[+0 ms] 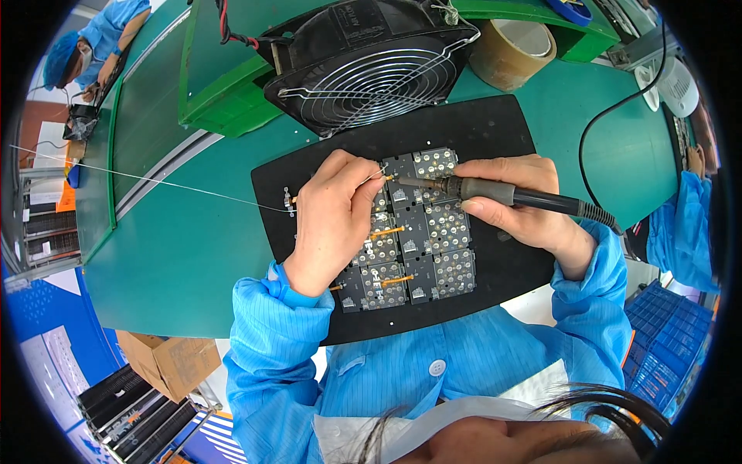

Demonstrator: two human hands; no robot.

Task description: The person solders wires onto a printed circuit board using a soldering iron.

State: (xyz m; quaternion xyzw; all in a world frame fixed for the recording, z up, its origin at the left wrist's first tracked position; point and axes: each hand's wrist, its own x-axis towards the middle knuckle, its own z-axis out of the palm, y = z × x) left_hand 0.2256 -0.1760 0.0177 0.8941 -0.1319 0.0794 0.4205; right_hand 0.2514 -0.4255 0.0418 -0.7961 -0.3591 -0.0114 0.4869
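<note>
Between the pinched fingers of my left hand is a thin silvery solder wire, whose long tail runs off to the far left. My right hand grips a soldering iron with a dark handle, its tip pointing left. Wire end and iron tip come close together over the upper part of a panel of dark circuit boards. The boards carry rows of round silvery pads, and several short orange-gold pieces lie across them. Under the panel lies a black mat. My left hand covers part of the boards.
A black fan with a wire guard stands just beyond the mat, beside a tape roll. Green frames stand behind. The iron's cord arcs over the right side. Co-workers sit far left and at right.
</note>
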